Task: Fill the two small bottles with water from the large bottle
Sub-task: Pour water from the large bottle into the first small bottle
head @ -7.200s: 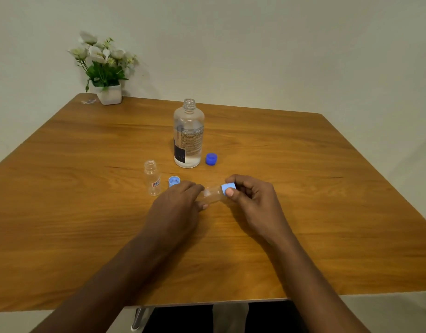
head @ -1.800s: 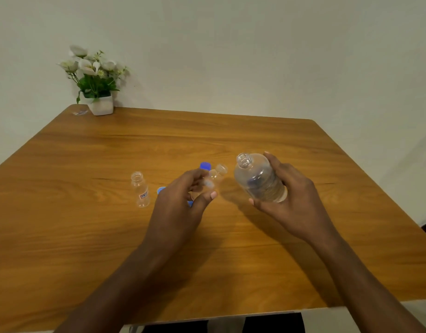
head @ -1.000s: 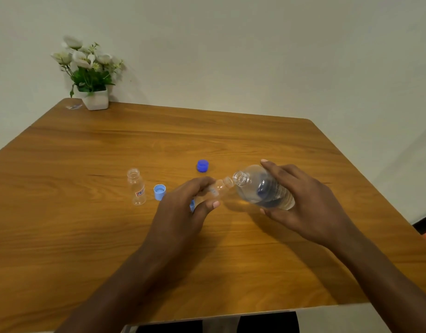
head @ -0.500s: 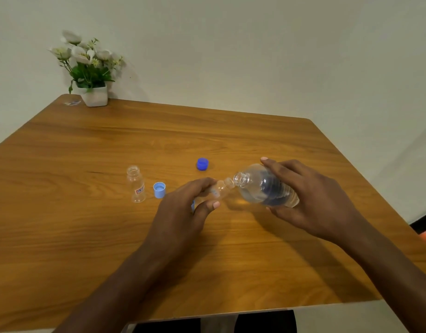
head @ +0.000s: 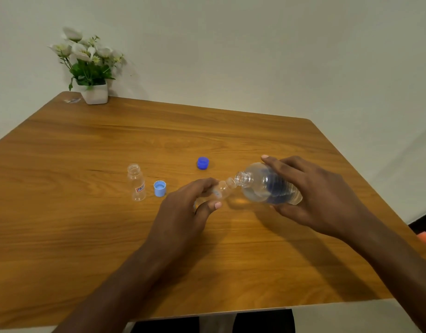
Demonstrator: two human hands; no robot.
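My right hand (head: 313, 195) grips the large clear bottle (head: 264, 183), tipped almost level with its open mouth pointing left. That mouth touches the open neck of a small clear bottle (head: 222, 188), which my left hand (head: 185, 210) holds tilted to the right above the table. Most of this small bottle is hidden by my fingers. The other small bottle (head: 136, 182) stands upright and uncapped to the left. A light blue cap (head: 159, 188) lies beside it. A dark blue cap (head: 203, 163) lies farther back.
The wooden table (head: 87, 236) ends at a front edge close to me and a right edge near my right forearm. A white pot of flowers (head: 90, 68) stands at the back left corner by the wall.
The large bottle has tipped lower and its mouth has closed in on the small bottle's neck. My left hand has stayed in place with the small bottle.
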